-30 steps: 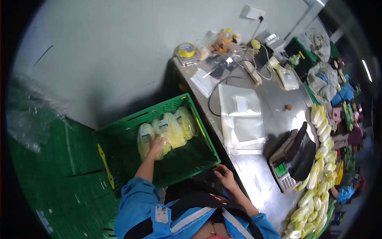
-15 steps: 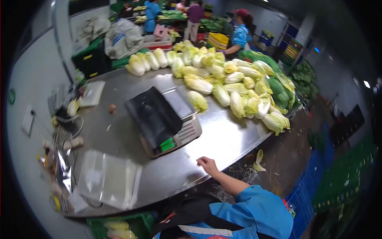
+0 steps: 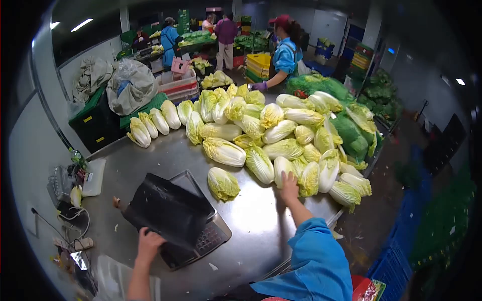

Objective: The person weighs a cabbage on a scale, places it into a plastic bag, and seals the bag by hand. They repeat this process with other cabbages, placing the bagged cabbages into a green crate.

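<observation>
My right hand (image 3: pixel 289 187) lies on the near end of a pale napa cabbage (image 3: pixel 282 167), its fingers stretched out over the leaves. That cabbage sits at the front of a heap of napa cabbages (image 3: pixel 261 163). At the lower left, my left hand (image 3: pixel 150 243) has its fingers curled at the edge of a black sheet (image 3: pixel 165 208). The sheet lies tilted across a weighing scale (image 3: pixel 221 232), covering much of it; part of the keypad and a strip of the metal pan show. A single napa cabbage (image 3: pixel 223 183) rests beside the scale.
The steel table (image 3: pixel 251 246) carries everything. Green net bags (image 3: pixel 321 90) lie behind the heap. Across the table stands a co-worker (image 3: pixel 287 57) in blue sleeves. Cables and a power strip (image 3: pixel 83 244) run along the left wall; blue crates (image 3: pixel 394 266) stand at the right.
My right hand has moved from the table's near edge forward onto a cabbage. My left hand has come into view at the black sheet, which now hides the scale's green display. The view has tipped up.
</observation>
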### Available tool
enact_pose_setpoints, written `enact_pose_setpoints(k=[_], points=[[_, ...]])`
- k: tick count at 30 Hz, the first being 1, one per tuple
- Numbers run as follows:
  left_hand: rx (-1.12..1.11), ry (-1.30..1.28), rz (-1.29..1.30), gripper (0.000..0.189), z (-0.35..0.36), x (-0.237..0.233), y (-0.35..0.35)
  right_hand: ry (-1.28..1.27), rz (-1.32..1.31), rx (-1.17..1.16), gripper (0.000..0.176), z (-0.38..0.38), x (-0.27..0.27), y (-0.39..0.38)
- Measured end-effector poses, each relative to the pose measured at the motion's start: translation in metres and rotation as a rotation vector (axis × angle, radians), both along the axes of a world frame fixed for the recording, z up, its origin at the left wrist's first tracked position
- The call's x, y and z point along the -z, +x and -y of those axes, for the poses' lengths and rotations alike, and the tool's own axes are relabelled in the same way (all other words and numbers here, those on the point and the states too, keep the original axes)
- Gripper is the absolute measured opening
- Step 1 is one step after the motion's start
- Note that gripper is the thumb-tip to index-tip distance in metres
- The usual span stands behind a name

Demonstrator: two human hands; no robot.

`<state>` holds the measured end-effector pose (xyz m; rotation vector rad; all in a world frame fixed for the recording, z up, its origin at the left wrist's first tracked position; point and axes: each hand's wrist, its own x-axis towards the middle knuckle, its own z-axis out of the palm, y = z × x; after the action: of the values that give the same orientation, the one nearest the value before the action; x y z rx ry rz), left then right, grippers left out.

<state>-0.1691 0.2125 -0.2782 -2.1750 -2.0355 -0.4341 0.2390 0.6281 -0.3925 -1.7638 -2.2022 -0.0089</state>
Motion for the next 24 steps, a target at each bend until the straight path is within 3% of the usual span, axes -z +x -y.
enact_pose_setpoints(k=[2, 4, 6, 8, 11, 13, 15, 17, 18, 21, 23, 24], points=[[-0.063, -0.045, 0.154, 0.024, -0.020, -0.029, 0.032, 0.014, -0.102, -0.095, 0.092, -0.022, 0.007, 0.017], [-0.238, -0.041, 0.026, 0.034, -0.016, -0.020, 0.019, 0.051, -0.192, -0.191, 0.085, -0.028, -0.001, 0.037], [-0.265, -0.050, 0.025, 0.028, -0.003, -0.009, 0.009, -0.155, -0.631, 0.044, 0.072, -0.013, -0.027, 0.050], [-0.268, 0.147, 0.076, 0.024, 0.007, 0.005, 0.006, -0.465, -1.424, 0.090, 0.070, 0.028, -0.047, 0.053], [-0.185, 0.226, 0.121, 0.020, -0.004, 0.014, 0.026, -0.621, -1.560, -0.092, 0.074, 0.073, -0.078, 0.026], [-0.091, 0.254, 0.067, 0.021, -0.018, 0.017, 0.039, -1.114, -1.811, -0.439, 0.076, 0.095, -0.091, -0.031], [-0.042, 0.279, 0.097, 0.016, -0.031, 0.019, 0.053, -1.329, -1.606, -0.639, 0.074, 0.103, -0.084, -0.102], [-0.070, 0.250, 0.095, 0.013, -0.039, 0.025, 0.067, -1.543, -1.382, -0.547, 0.058, 0.110, -0.071, -0.175], [-0.068, 0.263, 0.114, 0.012, -0.042, 0.024, 0.073, -1.668, -1.242, -0.553, 0.059, 0.119, -0.078, -0.208], [-0.137, 0.346, 0.184, 0.012, -0.039, 0.022, 0.080, -1.363, -0.787, -0.569, 0.043, 0.127, -0.058, -0.261], [-0.202, 0.400, 0.206, 0.013, -0.021, 0.009, 0.084, -0.939, -0.503, -0.609, 0.029, 0.111, -0.077, -0.257], [-0.235, 0.460, 0.183, 0.014, -0.008, 0.000, 0.091, -0.734, -0.377, -0.758, 0.024, 0.104, -0.088, -0.244]])
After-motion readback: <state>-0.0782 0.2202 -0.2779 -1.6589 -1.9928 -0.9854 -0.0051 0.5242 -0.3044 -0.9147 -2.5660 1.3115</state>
